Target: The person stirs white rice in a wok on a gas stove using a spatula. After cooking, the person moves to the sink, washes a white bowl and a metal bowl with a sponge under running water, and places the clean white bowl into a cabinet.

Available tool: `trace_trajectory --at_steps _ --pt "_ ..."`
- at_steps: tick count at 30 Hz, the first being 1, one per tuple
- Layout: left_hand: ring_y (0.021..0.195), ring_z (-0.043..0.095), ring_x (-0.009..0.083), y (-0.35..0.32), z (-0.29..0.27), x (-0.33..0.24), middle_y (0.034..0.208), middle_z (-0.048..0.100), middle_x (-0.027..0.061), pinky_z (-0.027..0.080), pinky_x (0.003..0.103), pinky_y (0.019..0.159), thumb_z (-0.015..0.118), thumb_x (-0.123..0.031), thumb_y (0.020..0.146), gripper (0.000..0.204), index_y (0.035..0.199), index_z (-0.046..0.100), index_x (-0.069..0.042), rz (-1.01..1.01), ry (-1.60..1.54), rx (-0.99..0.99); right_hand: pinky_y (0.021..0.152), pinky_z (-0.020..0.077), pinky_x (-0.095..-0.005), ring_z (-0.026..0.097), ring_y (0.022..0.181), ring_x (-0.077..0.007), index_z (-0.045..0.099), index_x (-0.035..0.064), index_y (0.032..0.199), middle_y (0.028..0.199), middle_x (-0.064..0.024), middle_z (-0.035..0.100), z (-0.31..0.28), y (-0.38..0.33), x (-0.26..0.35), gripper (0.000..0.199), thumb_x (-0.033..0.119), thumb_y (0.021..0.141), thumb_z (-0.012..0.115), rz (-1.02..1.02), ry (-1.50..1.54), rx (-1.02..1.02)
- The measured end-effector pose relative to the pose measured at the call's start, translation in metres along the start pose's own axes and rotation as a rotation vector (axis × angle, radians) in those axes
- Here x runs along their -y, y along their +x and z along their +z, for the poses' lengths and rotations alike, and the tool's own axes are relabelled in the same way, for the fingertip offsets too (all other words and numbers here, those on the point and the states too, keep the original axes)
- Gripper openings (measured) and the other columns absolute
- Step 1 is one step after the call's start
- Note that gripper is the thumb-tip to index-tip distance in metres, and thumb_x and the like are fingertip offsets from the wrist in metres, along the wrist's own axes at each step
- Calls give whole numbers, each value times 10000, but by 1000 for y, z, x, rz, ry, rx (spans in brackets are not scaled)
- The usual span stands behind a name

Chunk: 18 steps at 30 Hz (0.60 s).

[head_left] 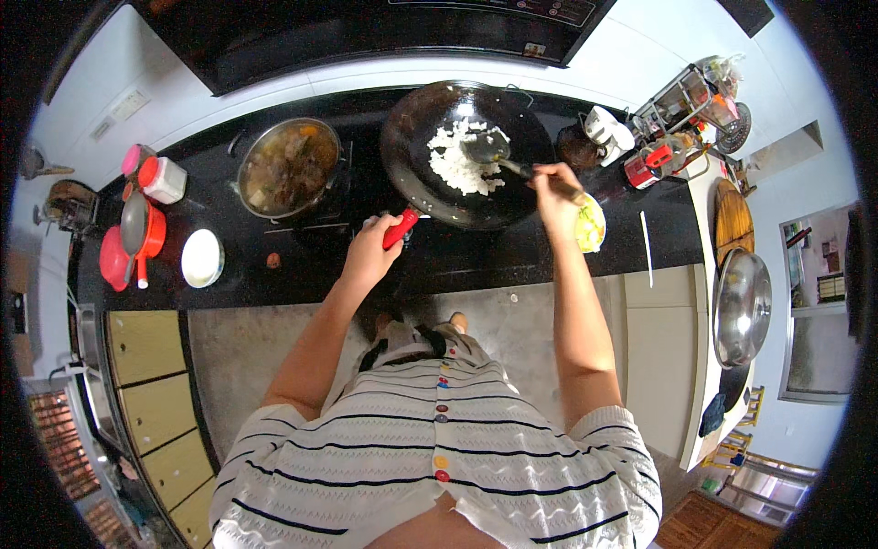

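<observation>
Two bare hands work at a wok [412,151] in the upper middle of the frame, where it stands on the black counter [476,261]. Left of centre, the left hand [370,251] is closed around the wok's red handle [401,229], which points down and left from the rim. Right of centre, the right hand [556,199] grips the handle of a long cooking utensil [518,168], its rounded head down among small white pieces of food [455,165]. These pieces lie spread in the middle of the wok; whether they are rice or something else, I cannot tell.

Just beside the right wrist sits a dish of yellow-green pieces [588,227], partly hidden by the arm. In the upper left, apart from the wok, a wide metal pot [274,217] holds brownish liquid with dark chunks and some orange bits. Below and left of it are a white bowl [203,259] and, farther left, a small grey pan [134,224] with an orange handle. White cups [607,134] stand at the upper right, and a domed steel lid [743,311] is near the right edge
</observation>
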State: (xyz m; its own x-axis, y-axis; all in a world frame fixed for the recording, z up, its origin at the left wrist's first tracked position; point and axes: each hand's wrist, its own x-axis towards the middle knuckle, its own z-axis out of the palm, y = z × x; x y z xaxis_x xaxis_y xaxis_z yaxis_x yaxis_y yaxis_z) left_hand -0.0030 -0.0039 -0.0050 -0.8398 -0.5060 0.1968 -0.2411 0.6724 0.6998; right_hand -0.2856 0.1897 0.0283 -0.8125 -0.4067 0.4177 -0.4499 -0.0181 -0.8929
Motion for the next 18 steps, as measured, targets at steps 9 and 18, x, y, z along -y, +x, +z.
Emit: trace_trajectory --at_steps 9,18 --pt "917 595 380 -2 1 5 1009 584 163 496 434 776 705 -102 773 373 1118 565 -101 2 1 -16 630 491 -220 609 756 -94 606 31 799 859 -49 657 2 -9 3 78 34 877 603 111 92 -81" --pt "911 601 349 -1 -4 -5 1002 607 170 483 385 801 707 -82 773 385 1134 575 -69 -17 -36 -4 638 476 -231 601 667 -96 605 20 789 740 -22 640 -6 6 21 45 6 822 632 72 -27 66"
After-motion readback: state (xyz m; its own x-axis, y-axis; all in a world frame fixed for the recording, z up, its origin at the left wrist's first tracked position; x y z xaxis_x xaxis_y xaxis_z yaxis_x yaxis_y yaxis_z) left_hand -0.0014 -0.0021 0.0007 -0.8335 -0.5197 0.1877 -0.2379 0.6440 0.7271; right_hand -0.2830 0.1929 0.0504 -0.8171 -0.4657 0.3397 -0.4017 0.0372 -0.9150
